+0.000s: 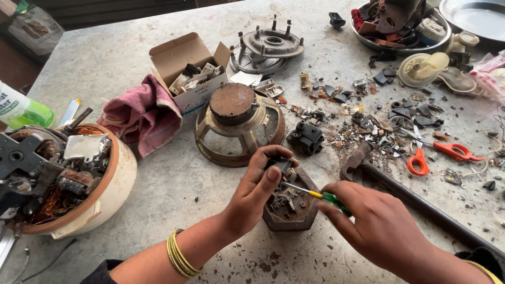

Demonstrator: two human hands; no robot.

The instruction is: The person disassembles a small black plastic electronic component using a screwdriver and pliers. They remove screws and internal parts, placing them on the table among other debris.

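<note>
My left hand (259, 185) pinches a small dark part (280, 165) between thumb and fingers, just above a rusty hexagonal metal block (290, 209) with loose bits on top. My right hand (374, 226) grips a screwdriver (315, 194) with a green and yellow handle. Its shaft points left to the small part. Gold bangles (180, 254) circle my left wrist.
An upturned rusty speaker frame (238, 123) sits behind the hands. A bowl of motor parts (63, 179) stands at left, with a pink cloth (143, 117) and an open cardboard box (190, 68). Orange-handled scissors (436, 153), a hammer (400, 190) and scattered scraps lie at right.
</note>
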